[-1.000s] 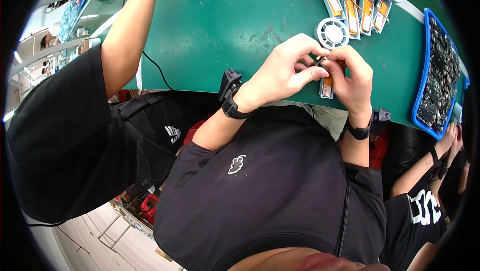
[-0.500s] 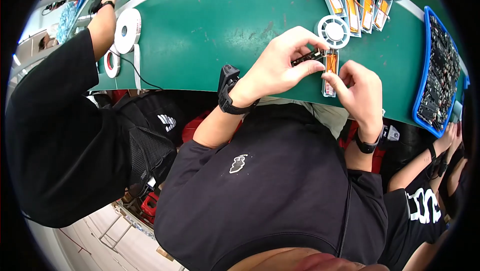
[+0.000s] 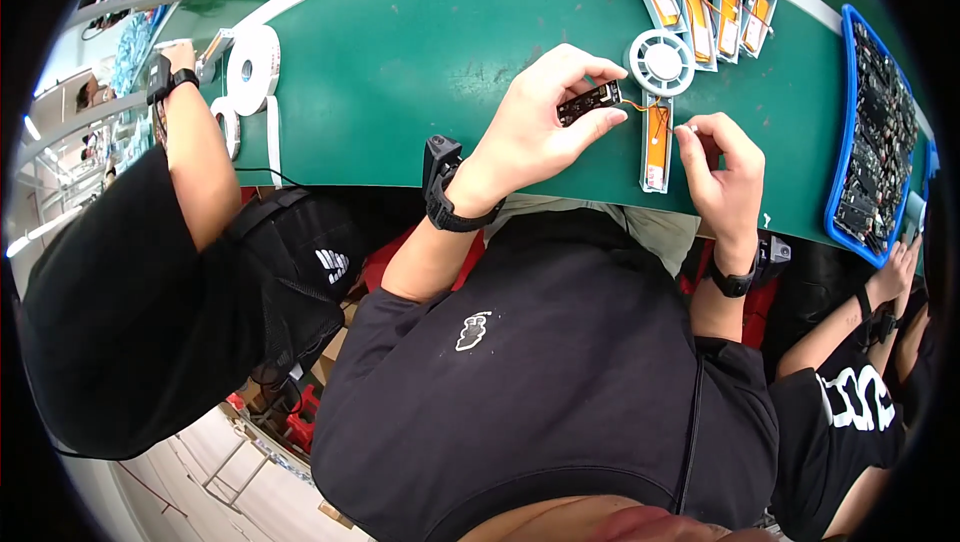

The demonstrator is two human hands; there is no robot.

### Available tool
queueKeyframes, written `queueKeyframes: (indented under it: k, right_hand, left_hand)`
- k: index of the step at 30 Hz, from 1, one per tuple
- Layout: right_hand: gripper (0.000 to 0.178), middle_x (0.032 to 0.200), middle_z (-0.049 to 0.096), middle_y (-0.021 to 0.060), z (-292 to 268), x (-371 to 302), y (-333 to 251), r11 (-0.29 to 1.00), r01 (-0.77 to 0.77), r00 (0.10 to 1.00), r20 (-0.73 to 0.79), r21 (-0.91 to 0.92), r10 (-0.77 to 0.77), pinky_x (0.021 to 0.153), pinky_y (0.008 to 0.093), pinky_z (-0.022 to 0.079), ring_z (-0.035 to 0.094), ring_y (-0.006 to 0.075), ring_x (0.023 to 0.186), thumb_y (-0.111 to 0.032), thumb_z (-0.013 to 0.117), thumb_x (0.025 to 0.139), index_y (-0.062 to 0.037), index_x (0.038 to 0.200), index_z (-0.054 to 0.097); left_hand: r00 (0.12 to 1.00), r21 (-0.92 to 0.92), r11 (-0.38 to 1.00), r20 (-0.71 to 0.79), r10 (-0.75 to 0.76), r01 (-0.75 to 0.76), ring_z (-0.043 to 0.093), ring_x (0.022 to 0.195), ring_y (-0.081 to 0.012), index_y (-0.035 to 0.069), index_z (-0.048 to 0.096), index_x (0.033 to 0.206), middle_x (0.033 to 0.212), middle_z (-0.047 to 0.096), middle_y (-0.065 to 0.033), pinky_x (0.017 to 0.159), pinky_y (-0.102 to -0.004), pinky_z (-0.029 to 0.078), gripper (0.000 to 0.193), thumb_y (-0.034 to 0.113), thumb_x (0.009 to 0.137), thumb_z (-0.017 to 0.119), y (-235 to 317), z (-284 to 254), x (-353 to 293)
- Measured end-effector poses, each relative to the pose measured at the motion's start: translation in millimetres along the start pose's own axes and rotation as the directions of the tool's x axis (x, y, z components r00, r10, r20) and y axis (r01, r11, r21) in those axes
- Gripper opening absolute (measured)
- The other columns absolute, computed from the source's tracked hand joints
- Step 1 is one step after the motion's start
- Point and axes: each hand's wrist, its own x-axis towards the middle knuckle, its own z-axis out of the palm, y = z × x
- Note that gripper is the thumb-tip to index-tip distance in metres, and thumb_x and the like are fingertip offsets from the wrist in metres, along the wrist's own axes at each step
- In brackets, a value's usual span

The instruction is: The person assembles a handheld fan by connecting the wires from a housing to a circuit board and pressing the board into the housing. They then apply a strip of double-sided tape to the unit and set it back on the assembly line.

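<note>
Between the thumb and fingers of my left hand (image 3: 545,117) is a small black circuit board (image 3: 590,102). Thin orange-red wires run from it to a handheld fan body (image 3: 655,147), which lies on the green table with its round pale-blue head (image 3: 662,62) pointing away from me. A yellow battery (image 3: 657,132) sits in the open handle. Just right of the handle is my right hand (image 3: 722,162), apart from it. Its thumb and index finger are pinched together, with a tiny pale bit at the tips that is too small to name.
Several similar open fan bodies (image 3: 700,17) lie at the far right. A blue tray (image 3: 838,142) full of black circuit boards stands on the right. White tape rolls (image 3: 252,67) are at the left, beside a co-worker's arm (image 3: 195,157). Another person's hands (image 3: 893,277) show at the right edge.
My left hand has drawn the circuit board leftward, away from the fan handle. My right hand has moved off the handle to the right, uncovering the battery. The co-worker's left-side arm has shifted.
</note>
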Motion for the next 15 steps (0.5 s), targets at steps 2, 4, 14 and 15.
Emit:
queueKeyframes:
  k: [2,4,14,15]
  right_hand:
    - [0.010,0.066,0.054,0.0056,-1.1,-4.7,-2.3,0.986,0.138,0.990,0.049,-0.098,-0.133,0.051,0.0293,0.040,0.050,0.0156,0.054,-0.005,0.077,0.087,0.0000,0.091,0.069]
    - [0.010,0.064,0.052,0.0051,2.3,-5.9,-2.9,0.966,0.209,0.977,0.075,-0.149,-0.200,0.050,0.0298,0.040,0.050,0.0160,0.053,-0.004,0.078,0.085,-0.0009,0.092,0.071]
    - [0.017,0.062,0.050,0.0048,39.2,-10.2,-11.0,0.753,0.430,0.879,0.040,-0.498,-0.475,0.048,0.0355,0.040,0.051,0.0221,0.051,-0.002,0.080,0.077,-0.0045,0.094,0.075]
    - [0.018,0.062,0.050,0.0048,40.6,-11.6,-10.9,0.749,0.420,0.882,0.034,-0.513,-0.471,0.048,0.0355,0.040,0.051,0.0220,0.050,-0.002,0.080,0.077,-0.0042,0.094,0.076]
  left_hand:
    - [1.000,0.006,1.000,0.002,-0.002,0.002,0.062,0.081,-0.0142,0.001,0.067,0.114,0.098,0.061,-0.0072,0.073,-0.0288,0.053,0.033,0.004,0.083,0.079,-2.9,-2.3,-0.7]
    - [1.000,-0.002,1.000,0.002,0.017,-0.017,0.062,0.081,-0.0148,0.001,0.067,0.114,0.098,0.062,-0.0074,0.073,-0.0289,0.053,0.033,0.005,0.083,0.079,-8.5,-2.5,0.2]
    - [0.990,0.049,0.997,0.132,0.057,-0.064,0.064,0.097,-0.0112,-0.002,0.064,0.120,0.109,0.060,-0.0051,0.089,-0.0262,0.055,0.034,-0.001,0.088,0.076,0.2,-2.7,10.7]
    - [0.990,0.053,0.997,0.131,0.056,-0.064,0.064,0.097,-0.0112,-0.002,0.064,0.120,0.109,0.060,-0.0051,0.089,-0.0262,0.055,0.034,-0.001,0.088,0.076,1.6,-3.9,10.8]
